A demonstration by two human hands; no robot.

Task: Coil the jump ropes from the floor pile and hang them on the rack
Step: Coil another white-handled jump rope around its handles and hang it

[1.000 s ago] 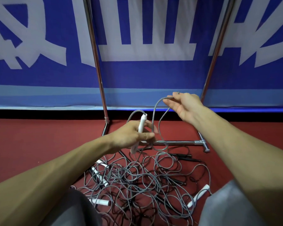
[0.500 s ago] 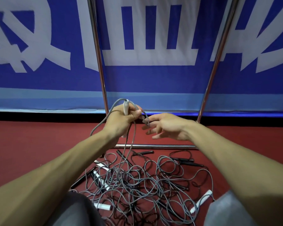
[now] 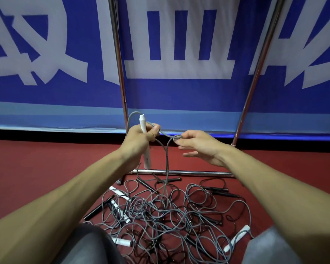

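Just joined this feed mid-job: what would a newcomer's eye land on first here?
The two hands at centre: the left hand grips a white handle, and the right hand pinches its grey cord. Below them a tangled pile of ropes lies on the red floor, in front of the rack's low bar.

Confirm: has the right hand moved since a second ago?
Yes. The right hand moved left and lower, away from the rack's right upright, toward the left hand.
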